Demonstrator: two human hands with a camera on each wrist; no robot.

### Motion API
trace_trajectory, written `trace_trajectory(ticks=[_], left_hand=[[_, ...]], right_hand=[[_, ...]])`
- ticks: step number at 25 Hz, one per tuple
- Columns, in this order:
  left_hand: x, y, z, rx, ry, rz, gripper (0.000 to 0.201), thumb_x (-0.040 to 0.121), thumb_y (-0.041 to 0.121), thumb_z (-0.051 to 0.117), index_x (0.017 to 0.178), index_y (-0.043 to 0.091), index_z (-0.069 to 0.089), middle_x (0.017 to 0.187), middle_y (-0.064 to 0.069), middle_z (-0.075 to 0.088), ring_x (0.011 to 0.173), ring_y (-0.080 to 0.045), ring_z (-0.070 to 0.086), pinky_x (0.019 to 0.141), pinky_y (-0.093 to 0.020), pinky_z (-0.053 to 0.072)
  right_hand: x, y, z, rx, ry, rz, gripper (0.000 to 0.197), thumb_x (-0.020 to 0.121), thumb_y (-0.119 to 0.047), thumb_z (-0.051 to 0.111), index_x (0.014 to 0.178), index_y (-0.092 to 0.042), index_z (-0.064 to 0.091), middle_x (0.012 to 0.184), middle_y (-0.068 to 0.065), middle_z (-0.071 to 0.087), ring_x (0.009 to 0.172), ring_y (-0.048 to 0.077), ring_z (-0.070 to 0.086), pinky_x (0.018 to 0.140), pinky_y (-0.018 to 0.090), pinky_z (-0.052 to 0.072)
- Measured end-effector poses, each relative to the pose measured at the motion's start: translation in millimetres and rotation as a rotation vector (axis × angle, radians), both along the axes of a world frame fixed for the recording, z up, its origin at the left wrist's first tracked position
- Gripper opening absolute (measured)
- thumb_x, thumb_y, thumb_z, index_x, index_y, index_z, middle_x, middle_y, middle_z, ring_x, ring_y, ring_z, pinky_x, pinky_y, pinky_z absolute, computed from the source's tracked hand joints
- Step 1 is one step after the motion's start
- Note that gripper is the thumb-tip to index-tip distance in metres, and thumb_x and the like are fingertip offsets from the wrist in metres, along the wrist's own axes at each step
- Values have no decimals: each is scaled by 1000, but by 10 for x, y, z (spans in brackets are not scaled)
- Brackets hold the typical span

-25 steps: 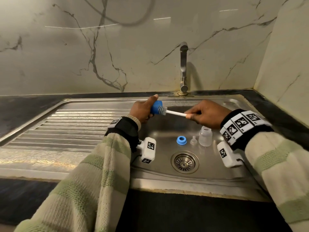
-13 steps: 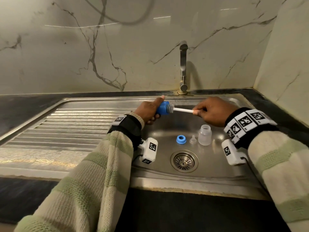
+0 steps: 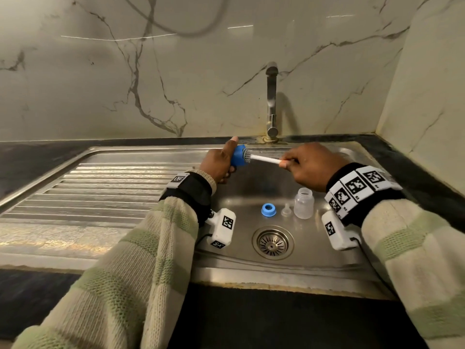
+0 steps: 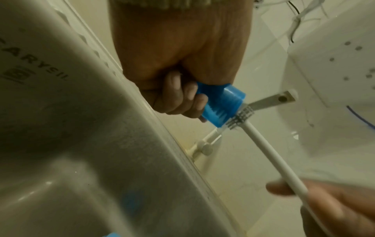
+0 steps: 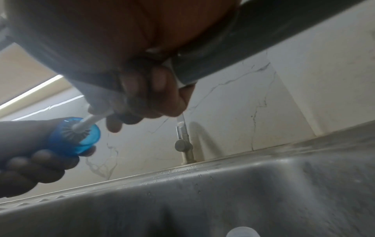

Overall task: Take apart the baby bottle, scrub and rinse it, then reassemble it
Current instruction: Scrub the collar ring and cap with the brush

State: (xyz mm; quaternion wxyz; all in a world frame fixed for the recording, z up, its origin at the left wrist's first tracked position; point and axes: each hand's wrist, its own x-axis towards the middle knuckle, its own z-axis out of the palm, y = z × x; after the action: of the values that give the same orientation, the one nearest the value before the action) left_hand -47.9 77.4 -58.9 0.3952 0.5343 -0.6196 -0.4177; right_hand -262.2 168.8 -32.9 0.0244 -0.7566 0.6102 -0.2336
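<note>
Your left hand gripped the blue cap; your right hand pinched the bottle brush, bristles inside it. Below your right hand sat the bottle, nipple and blue collar ring, disassembled. Rinsing and reassembly seemingly remained.

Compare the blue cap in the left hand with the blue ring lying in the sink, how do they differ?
The blue cap is taller and cup-shaped; the blue ring is low with an open centre. The cap is gripped by the left hand, held on its side above the basin, while the ring lies flat and untouched on the sink floor. The brush is at the cap's mouth, not the ring. Both are blue plastic.
</note>
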Motion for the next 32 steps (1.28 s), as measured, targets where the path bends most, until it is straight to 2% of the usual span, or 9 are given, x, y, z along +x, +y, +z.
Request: trace_trajectory(ticks=[5, 9, 11, 13, 16, 20, 24, 27, 32], left_hand=[[53, 3, 19, -52, 17, 23, 63, 95, 66, 41, 68, 12, 59, 51, -2, 50, 38, -13, 39, 39, -19, 33], [-30, -1, -18, -70, 14, 70, 58, 98, 62, 40, 87, 11, 65, 60, -2, 53, 44, -12, 43, 43, -20, 37], [-3, -25, -15, -32, 82, 100, 61, 98, 63, 40, 94, 8, 65, 60, -2, 53, 43, -11, 42, 42, -20, 35], [63, -60, 1, 9, 189, 104, 60, 96, 64, 41, 91, 9, 64, 55, -1, 51, 40, -11, 38, 39, -20, 31], [114, -59, 58, 87, 278, -10, 52, 94, 62, 46, 82, 12, 59, 50, 0, 47, 39, -12, 31, 36, -18, 24], [76, -14, 59, 85, 116, -35, 55, 93, 63, 47, 78, 11, 58, 51, -2, 46, 38, -13, 32, 37, -18, 24], [52, -26, 48, 27, 94, 14, 58, 94, 63, 45, 90, 9, 64, 52, 0, 48, 39, -12, 35, 39, -19, 28], [55, -1, 81, -8, 65, 46, 56, 96, 61, 43, 82, 10, 62, 52, 0, 49, 37, -12, 36, 37, -17, 29], [129, 15, 54, -76, -29, 80, 56, 95, 60, 48, 72, 10, 60, 52, -4, 50, 34, -11, 38, 36, -16, 30]], right_hand=[[-49, 14, 30, 163, -127, 47, 21, 94, -28, 61, 108, -21, 74, 88, -3, 73, 82, 17, 64, 75, 31, 51], [-8, -41, -10, 47, 29, -57, 21, 95, -29, 55, 99, -20, 73, 85, 2, 69, 77, 20, 59, 70, 29, 43], [94, -42, -47, -11, 49, -19, 22, 97, -29, 52, 93, -17, 71, 78, 2, 65, 72, 19, 56, 67, 29, 42], [140, -16, -41, 18, -32, 80, 21, 98, -27, 53, 89, -17, 70, 66, -5, 58, 61, 10, 51, 61, 26, 38], [16, 42, 27, 64, -178, 105, 19, 95, -27, 59, 106, -24, 75, 70, -14, 64, 62, 4, 54, 58, 19, 39], [-137, 28, 82, 135, -62, 51, 20, 93, -31, 62, 106, -25, 75, 79, -7, 71, 72, 11, 60, 63, 22, 45], [-107, 0, 95, 35, -18, -41, 21, 95, -31, 57, 102, -21, 74, 90, -1, 71, 82, 18, 62, 75, 29, 47], [-48, 45, 83, -34, -48, 31, 21, 94, -33, 58, 103, -24, 75, 87, 0, 73, 81, 20, 64, 77, 32, 51], [-120, 61, 93, 148, -63, 18, 20, 92, -33, 64, 106, -24, 76, 91, -1, 75, 85, 19, 66, 81, 32, 52]])
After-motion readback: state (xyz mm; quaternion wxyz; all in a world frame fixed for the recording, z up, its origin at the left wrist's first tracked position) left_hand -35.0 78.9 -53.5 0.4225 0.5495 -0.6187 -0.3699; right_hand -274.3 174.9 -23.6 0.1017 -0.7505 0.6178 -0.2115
